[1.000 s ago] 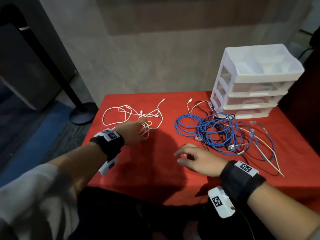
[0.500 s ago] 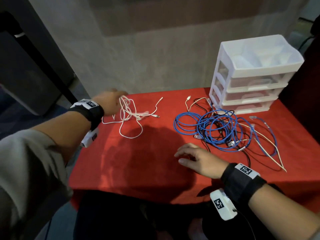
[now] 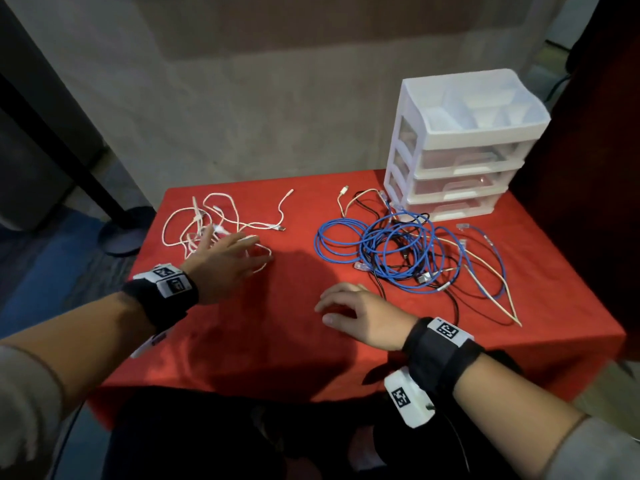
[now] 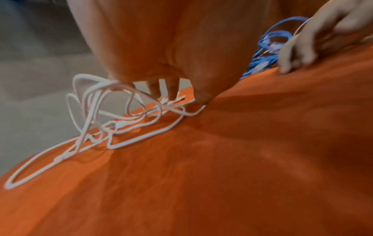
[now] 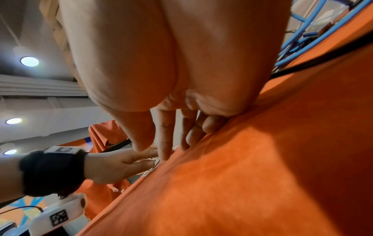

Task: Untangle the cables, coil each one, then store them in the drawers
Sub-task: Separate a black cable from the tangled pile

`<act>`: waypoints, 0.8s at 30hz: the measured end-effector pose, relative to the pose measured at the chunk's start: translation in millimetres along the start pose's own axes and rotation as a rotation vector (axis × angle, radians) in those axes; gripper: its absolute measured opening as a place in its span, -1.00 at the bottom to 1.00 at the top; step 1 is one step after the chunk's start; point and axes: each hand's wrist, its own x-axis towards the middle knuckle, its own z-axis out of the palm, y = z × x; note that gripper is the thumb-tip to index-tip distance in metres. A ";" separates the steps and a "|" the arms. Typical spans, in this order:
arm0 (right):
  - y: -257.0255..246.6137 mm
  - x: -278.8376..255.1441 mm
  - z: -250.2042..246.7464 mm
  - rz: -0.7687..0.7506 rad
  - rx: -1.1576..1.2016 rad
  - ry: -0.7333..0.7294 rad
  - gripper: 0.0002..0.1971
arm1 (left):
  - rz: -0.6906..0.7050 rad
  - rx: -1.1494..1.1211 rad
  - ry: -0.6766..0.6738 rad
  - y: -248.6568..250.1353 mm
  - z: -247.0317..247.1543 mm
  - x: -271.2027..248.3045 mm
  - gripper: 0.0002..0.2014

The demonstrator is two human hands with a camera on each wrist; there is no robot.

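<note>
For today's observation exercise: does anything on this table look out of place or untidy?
Yes. Blue cables, black and cream leads knot together in one heap beside the drawer unit. White cables sprawl loose under the left hand. Nothing looks damaged.

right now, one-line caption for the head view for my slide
Left hand reaches with spread fingers into white cables; right hand rests on the red cloth beside a blue tangle and drawers.

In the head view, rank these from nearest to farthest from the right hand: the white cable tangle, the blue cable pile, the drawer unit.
From the right hand, resting on the red cloth:
1. Blue cable pile, just beyond it and to its right.
2. White cable tangle, across the table under the left hand.
3. Drawer unit, at the far right corner.
</note>
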 end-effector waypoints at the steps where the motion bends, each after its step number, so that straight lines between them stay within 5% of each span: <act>1: -1.0 -0.9 0.0 -0.002 -0.002 -0.002 -0.66 | -0.065 0.019 -0.103 -5.2 5.5 -0.2 -0.46; 3: -3.1 -2.6 -1.7 -0.014 0.008 -0.006 -0.68 | -0.200 -0.032 -0.223 -22.4 9.3 0.6 -0.44; 5: -4.9 -3.1 -5.9 -0.012 0.036 -0.024 -0.72 | -0.256 -0.109 -0.202 -33.7 11.0 2.9 -0.49; 9: -18.3 3.1 -28.6 0.089 0.177 -0.070 -0.79 | -0.173 -0.168 0.011 -22.3 -3.9 11.7 -0.56; 12: -25.8 15.6 -47.2 0.085 0.229 0.046 -0.83 | -0.100 -0.374 0.241 6.6 -22.9 41.8 -0.65; 15: -31.8 26.5 -61.4 0.076 0.249 0.189 -0.86 | -0.098 -0.565 0.325 42.8 -51.1 88.4 -0.67; 18: -36.0 27.1 -68.1 0.099 0.212 0.296 -0.81 | -0.205 -0.791 0.292 78.1 -80.9 138.4 -0.56; 21: -32.3 18.1 -69.7 0.126 0.160 0.354 -0.79 | -0.329 -0.890 0.047 102.8 -90.7 178.6 -0.42; 24: -22.2 7.3 -74.8 0.190 0.339 0.460 -0.86 | -0.323 -0.851 0.059 109.7 -94.3 195.1 -0.83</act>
